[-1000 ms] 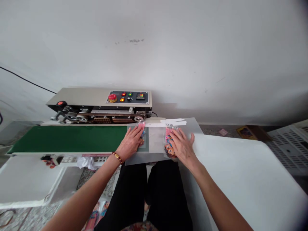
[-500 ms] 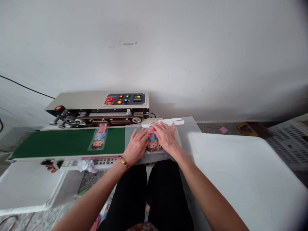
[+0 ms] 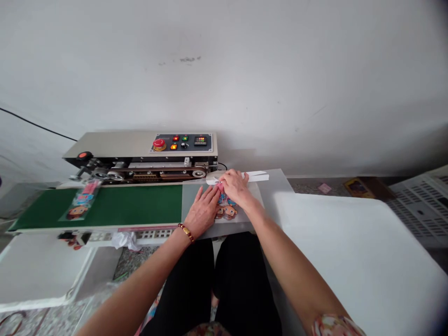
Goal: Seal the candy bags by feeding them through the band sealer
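— Where is the packet?
— The packet [image 3: 227, 211], printed with cartoon faces, lies flat on the grey plate [image 3: 275, 186] at the right end of the green belt [image 3: 140, 203].
— And the hands?
— The left hand [image 3: 204, 211] rests flat on its left edge, fingers stretched out, gripping nothing. The right hand [image 3: 236, 186] covers its top end, fingers bent down; whether they pinch it I cannot tell.
— What lies around?
— A second packet [image 3: 81, 205] sits at the belt's far left end. Behind the belt stands the sealing machine [image 3: 140, 144] with a red button [image 3: 159, 143]. A white table [image 3: 350, 242] is on the right.
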Motion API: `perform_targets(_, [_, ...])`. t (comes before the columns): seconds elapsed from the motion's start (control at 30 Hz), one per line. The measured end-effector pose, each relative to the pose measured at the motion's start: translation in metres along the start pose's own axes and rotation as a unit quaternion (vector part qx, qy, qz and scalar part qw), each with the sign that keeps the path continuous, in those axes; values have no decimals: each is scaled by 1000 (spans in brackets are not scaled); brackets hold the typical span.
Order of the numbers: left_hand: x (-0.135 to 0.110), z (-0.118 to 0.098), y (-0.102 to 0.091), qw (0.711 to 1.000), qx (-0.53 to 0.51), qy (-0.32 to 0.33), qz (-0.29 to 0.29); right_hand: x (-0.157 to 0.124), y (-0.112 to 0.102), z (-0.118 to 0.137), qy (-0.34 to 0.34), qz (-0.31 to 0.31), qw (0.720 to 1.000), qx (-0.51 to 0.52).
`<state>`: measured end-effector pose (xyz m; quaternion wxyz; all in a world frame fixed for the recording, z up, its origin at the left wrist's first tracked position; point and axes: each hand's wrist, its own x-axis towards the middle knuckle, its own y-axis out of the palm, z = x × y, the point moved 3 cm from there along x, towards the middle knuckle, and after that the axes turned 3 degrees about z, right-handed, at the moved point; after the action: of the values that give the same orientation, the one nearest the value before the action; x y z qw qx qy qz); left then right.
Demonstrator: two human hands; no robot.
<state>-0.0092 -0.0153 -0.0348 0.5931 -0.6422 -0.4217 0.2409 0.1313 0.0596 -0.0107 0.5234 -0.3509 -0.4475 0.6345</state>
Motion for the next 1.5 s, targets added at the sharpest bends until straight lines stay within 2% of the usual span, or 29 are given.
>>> perform_targets(0.23, [0,1,2,1000,-7,7,7,-5,-8,-7,-7,-1,999,-31])
perform_targets(0.33, [0,2,1,1000,-8,11,0,-3,-8,-10,-2,2,1000,-12])
perform_targets(0.5, [-1,14,-2,1000,-2,-10,1,-24,-17,-31,11,-64,997,35])
perform_targets(0.6, [-4,24,-5,1000,-2,-21,10,-51,-19,-42,-4,-77,997,2])
perform_targets(0.73, [-19,48,-14,999,-4,-33,16,-77,-13,-40,-50,-51,995,-72])
perform_targets(0.83, [-37,73,-25,998,10,-62,14,-74,-6,-29,-75,-26,993,-83])
perform_targets(0.9, [-45,83,-34,994,36,-103,-10,-65,-4,-19,-102,-8,992,-70])
perform_targets(0.97, [-46,80,-40,991,52,-116,-38,-52,-3,-11,-127,16,991,-46])
perform_targets(1.03, [-36,62,-39,996,36,-69,-40,-40,-4,-6,-135,34,990,-12])
perform_targets(1.13, [-13,25,-24,1000,-10,17,0,-23,-9,-8,-104,13,994,34])
perform_targets(1.23, [2,5,-10,999,-20,8,25,-10,-16,-15,-68,-15,997,44])
perform_targets(1.37, [1,9,-6,999,-23,-21,24,-10,-16,-20,-60,-19,997,47])
perform_targets(1.5, [-12,27,-10,999,-32,-24,27,-31,-12,-24,-60,-56,996,47])
